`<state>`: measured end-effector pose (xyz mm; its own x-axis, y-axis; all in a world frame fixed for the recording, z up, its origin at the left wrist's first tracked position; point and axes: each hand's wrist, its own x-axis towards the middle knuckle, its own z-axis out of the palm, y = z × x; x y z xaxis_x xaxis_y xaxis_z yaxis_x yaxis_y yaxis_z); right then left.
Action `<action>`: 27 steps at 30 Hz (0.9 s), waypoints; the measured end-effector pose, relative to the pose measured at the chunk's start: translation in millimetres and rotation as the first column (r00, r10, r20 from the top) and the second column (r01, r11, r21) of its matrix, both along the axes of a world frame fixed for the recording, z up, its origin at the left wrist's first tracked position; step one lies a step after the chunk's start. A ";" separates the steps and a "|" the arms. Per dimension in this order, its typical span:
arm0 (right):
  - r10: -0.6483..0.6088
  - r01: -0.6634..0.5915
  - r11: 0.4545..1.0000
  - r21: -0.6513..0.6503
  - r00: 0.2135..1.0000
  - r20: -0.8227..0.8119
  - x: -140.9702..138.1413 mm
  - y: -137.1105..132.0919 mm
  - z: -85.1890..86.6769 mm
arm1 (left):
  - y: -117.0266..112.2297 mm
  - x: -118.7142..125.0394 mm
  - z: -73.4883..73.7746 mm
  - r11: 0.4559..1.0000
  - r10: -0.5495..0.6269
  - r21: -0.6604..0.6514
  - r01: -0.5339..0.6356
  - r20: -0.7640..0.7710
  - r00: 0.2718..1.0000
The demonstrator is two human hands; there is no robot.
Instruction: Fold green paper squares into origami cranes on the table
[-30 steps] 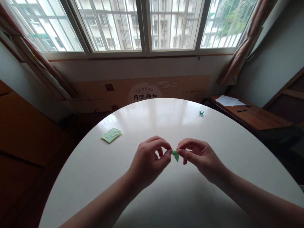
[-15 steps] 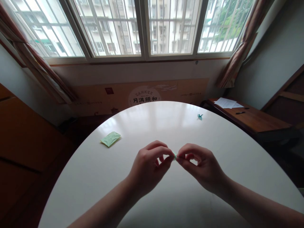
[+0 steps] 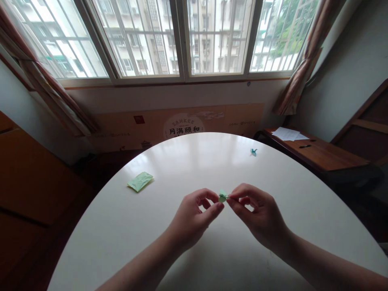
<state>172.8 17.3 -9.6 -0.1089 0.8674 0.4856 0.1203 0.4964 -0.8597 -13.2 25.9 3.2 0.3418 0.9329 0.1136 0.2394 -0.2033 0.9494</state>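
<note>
A tiny folded piece of green paper [image 3: 222,196] is held above the round white table [image 3: 121,226], between both my hands. My left hand [image 3: 194,218] pinches it from the left with thumb and forefinger. From the right, my right hand [image 3: 257,214] pinches the same piece with its fingertips, the other fingers curled. Most of the paper is hidden by the fingertips.
A flat light-green paper packet [image 3: 140,181] lies on the table to the left. A small teal folded paper figure [image 3: 253,152] stands at the far right of the table. A wooden side table [image 3: 321,155] with white sheets [image 3: 287,133] and a pen stands at the right, under the window.
The green paper was turned between my fingertips: it hung below them a second ago, was almost hidden half a second ago, and now sticks up above them. Both hands stayed in place.
</note>
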 end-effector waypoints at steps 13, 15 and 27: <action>0.224 -0.341 0.791 -0.508 0.934 -0.279 0.1 10.1 0.7 | 1.1 1.7 4.8 0.973 -0.059 -0.204 0.111 0.244 0.968; 0.274 -0.396 0.767 -0.505 0.914 -0.300 -0.8 10.1 -0.4 | 1.1 1.5 3.6 0.967 -0.082 -0.216 0.137 0.245 0.966; 0.267 -0.405 0.763 -0.504 0.907 -0.326 -0.4 12.4 -8.1 | 3.3 1.1 1.4 0.918 -0.029 -0.370 0.142 0.295 0.955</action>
